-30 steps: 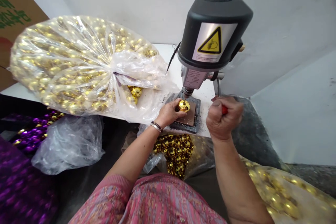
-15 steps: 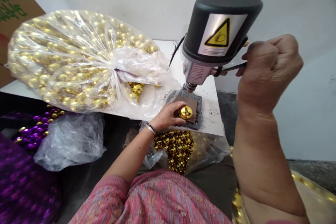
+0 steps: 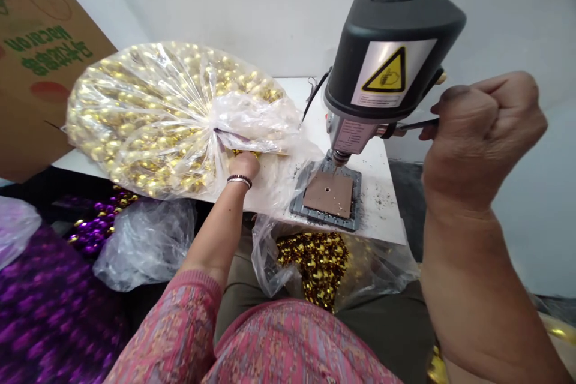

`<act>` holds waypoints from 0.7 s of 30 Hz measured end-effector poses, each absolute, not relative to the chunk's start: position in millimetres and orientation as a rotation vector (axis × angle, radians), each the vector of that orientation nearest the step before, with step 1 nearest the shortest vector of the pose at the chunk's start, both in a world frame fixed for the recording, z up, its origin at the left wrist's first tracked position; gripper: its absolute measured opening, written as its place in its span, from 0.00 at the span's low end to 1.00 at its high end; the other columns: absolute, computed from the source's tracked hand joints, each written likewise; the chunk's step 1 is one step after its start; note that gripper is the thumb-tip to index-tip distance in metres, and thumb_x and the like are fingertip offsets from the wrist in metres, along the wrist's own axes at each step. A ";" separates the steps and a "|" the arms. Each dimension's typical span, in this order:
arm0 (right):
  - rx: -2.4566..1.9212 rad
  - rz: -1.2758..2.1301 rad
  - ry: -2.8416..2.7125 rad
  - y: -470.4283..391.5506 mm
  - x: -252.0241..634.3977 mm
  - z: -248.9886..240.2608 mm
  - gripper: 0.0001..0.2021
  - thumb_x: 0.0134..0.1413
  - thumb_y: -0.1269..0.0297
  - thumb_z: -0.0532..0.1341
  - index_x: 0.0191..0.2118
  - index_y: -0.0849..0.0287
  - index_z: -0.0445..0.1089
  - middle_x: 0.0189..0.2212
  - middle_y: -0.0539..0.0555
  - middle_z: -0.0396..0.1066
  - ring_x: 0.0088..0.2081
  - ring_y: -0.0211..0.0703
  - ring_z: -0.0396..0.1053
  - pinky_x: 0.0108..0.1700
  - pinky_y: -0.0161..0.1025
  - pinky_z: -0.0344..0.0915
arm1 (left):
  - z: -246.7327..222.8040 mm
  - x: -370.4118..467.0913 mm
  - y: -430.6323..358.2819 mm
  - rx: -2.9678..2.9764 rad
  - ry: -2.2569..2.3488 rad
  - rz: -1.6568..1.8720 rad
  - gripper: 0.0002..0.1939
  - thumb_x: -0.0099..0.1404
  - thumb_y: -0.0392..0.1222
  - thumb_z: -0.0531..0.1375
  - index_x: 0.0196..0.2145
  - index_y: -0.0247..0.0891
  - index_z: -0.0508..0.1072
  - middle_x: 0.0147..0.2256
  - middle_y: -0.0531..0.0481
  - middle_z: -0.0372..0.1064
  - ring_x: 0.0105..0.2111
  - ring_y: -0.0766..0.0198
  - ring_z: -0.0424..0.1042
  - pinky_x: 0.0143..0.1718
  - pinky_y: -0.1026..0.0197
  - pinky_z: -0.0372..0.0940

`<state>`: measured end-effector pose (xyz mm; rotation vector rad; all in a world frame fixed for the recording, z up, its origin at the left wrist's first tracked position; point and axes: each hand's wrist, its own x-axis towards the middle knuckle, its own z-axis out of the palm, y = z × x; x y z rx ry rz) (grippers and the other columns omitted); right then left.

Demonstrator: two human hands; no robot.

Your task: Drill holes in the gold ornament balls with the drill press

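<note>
A black drill press (image 3: pixel 396 48) with a yellow warning label stands on the white table. My right hand (image 3: pixel 483 126) is closed round its lever at the right. Under the drill bit lies a brown block (image 3: pixel 330 193) with a small hole, on a grey base plate, with no ball on it. My left hand (image 3: pixel 244 167) reaches into the mouth of a large clear bag (image 3: pixel 148 120) full of gold balls. Its fingers are hidden by the plastic, and a little gold shows just above them.
An open bag of gold pieces (image 3: pixel 315 258) hangs at the table's front edge (image 3: pixel 378 239). Purple balls (image 3: pixel 40 306) and crumpled clear plastic (image 3: pixel 144 246) lie at the lower left. A cardboard box (image 3: pixel 45 72) stands at the far left.
My left hand has moved left from the base plate to the bag's mouth, and the gold ball it held on the block is gone from there. My right hand stays on the lever.
</note>
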<state>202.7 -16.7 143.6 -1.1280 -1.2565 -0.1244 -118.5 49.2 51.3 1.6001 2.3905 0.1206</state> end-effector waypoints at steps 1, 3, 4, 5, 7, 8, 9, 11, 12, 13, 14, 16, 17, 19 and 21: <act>-1.114 -0.139 -1.245 -17.1 201.2 143.4 0.09 0.63 0.60 0.58 0.32 0.57 0.59 0.26 0.44 0.60 0.27 0.31 0.60 0.37 0.38 0.55 | 53.2 -117.9 51.6 1.612 2.366 0.074 0.16 0.73 0.33 0.59 0.54 0.26 0.80 0.54 0.23 0.82 0.59 0.38 0.80 0.54 0.51 0.71; -1.089 -0.161 -1.230 -18.1 197.9 143.4 0.09 0.62 0.60 0.57 0.32 0.56 0.59 0.25 0.44 0.59 0.26 0.31 0.57 0.36 0.37 0.54 | 54.8 -113.6 51.1 1.668 2.278 0.073 0.15 0.73 0.36 0.62 0.54 0.30 0.80 0.52 0.29 0.83 0.57 0.42 0.81 0.54 0.54 0.71; -1.085 -0.167 -1.224 -18.6 196.3 143.6 0.09 0.62 0.60 0.56 0.32 0.56 0.58 0.25 0.44 0.59 0.25 0.30 0.57 0.35 0.37 0.53 | 54.3 -110.4 48.5 1.686 2.209 0.087 0.17 0.73 0.38 0.62 0.57 0.32 0.79 0.52 0.31 0.84 0.54 0.44 0.83 0.53 0.55 0.72; -1.086 -0.169 -1.219 -19.2 194.8 144.1 0.09 0.62 0.60 0.56 0.31 0.56 0.58 0.25 0.45 0.59 0.25 0.30 0.56 0.35 0.37 0.53 | 53.0 -106.8 44.5 1.692 2.134 0.102 0.19 0.73 0.40 0.63 0.59 0.34 0.78 0.51 0.33 0.84 0.48 0.46 0.84 0.51 0.55 0.73; -1.092 -0.166 -1.207 -20.2 192.3 145.2 0.09 0.61 0.60 0.55 0.31 0.55 0.57 0.25 0.45 0.59 0.25 0.30 0.55 0.34 0.37 0.53 | 48.7 -99.9 34.5 1.682 2.006 0.127 0.24 0.73 0.42 0.63 0.64 0.37 0.75 0.51 0.36 0.83 0.36 0.52 0.84 0.46 0.54 0.74; -1.093 -0.163 -1.198 -20.7 191.3 145.7 0.09 0.60 0.60 0.54 0.30 0.55 0.56 0.25 0.45 0.58 0.24 0.30 0.55 0.34 0.37 0.53 | 46.0 -97.2 29.4 1.672 1.952 0.156 0.25 0.73 0.42 0.62 0.66 0.38 0.74 0.51 0.37 0.83 0.32 0.56 0.82 0.44 0.54 0.75; -1.094 -0.159 -1.191 -21.3 190.5 146.0 0.08 0.59 0.61 0.54 0.30 0.55 0.56 0.24 0.45 0.58 0.24 0.30 0.55 0.33 0.37 0.53 | 43.3 -95.2 24.8 1.668 1.901 0.196 0.26 0.74 0.43 0.62 0.68 0.39 0.73 0.52 0.39 0.82 0.30 0.59 0.80 0.44 0.55 0.75; -1.105 -0.153 -1.191 -22.8 189.3 145.6 0.08 0.59 0.62 0.54 0.30 0.54 0.55 0.23 0.45 0.57 0.24 0.31 0.55 0.33 0.37 0.55 | 38.4 -93.6 17.7 1.670 1.781 0.309 0.28 0.73 0.43 0.62 0.69 0.41 0.73 0.54 0.42 0.81 0.31 0.62 0.79 0.44 0.58 0.74; -1.115 -0.153 -1.197 -23.6 189.0 145.0 0.08 0.59 0.63 0.54 0.30 0.54 0.55 0.23 0.45 0.56 0.24 0.32 0.55 0.33 0.37 0.55 | 36.6 -93.8 15.1 1.664 1.733 0.363 0.28 0.72 0.43 0.63 0.68 0.41 0.74 0.53 0.43 0.81 0.33 0.62 0.79 0.44 0.59 0.73; -1.127 -0.156 -1.204 -24.5 188.7 144.5 0.08 0.60 0.63 0.54 0.30 0.54 0.55 0.23 0.45 0.56 0.25 0.32 0.55 0.33 0.37 0.56 | 35.3 -94.4 12.9 1.651 1.705 0.406 0.27 0.70 0.43 0.65 0.66 0.40 0.76 0.51 0.44 0.82 0.34 0.62 0.78 0.43 0.60 0.73; -1.138 -0.159 -1.211 -25.2 188.5 144.2 0.08 0.61 0.64 0.54 0.30 0.54 0.55 0.22 0.44 0.56 0.25 0.32 0.55 0.33 0.37 0.55 | 34.6 -95.0 10.9 1.633 1.689 0.438 0.26 0.68 0.43 0.67 0.63 0.39 0.77 0.49 0.45 0.82 0.34 0.62 0.77 0.41 0.61 0.72; -1.156 -0.159 -1.220 -25.6 188.8 145.7 0.09 0.62 0.65 0.55 0.30 0.54 0.54 0.23 0.44 0.56 0.26 0.32 0.54 0.34 0.36 0.54 | 34.4 -95.6 6.6 1.545 1.615 0.537 0.25 0.65 0.44 0.69 0.59 0.38 0.79 0.42 0.47 0.80 0.32 0.64 0.75 0.37 0.62 0.69; -1.163 -0.152 -1.222 -24.7 189.4 147.9 0.10 0.63 0.66 0.55 0.30 0.55 0.54 0.23 0.44 0.56 0.26 0.31 0.54 0.35 0.36 0.54 | 34.6 -95.1 4.0 1.465 1.534 0.619 0.25 0.65 0.46 0.70 0.58 0.38 0.78 0.40 0.48 0.79 0.31 0.65 0.74 0.36 0.62 0.68; -1.190 -0.129 -1.233 -19.7 192.6 155.5 0.13 0.64 0.69 0.56 0.30 0.55 0.52 0.23 0.44 0.54 0.27 0.29 0.51 0.37 0.36 0.52 | 34.8 -91.8 -2.3 1.243 1.309 0.804 0.29 0.67 0.52 0.69 0.62 0.41 0.75 0.39 0.49 0.79 0.30 0.66 0.74 0.34 0.63 0.67; -1.246 -0.093 -1.242 -9.4 198.6 165.8 0.15 0.66 0.69 0.56 0.28 0.55 0.51 0.23 0.44 0.51 0.28 0.28 0.47 0.37 0.36 0.51 | 33.3 -85.8 -9.5 1.015 1.128 0.919 0.32 0.68 0.57 0.67 0.65 0.44 0.71 0.40 0.49 0.79 0.29 0.66 0.74 0.33 0.63 0.67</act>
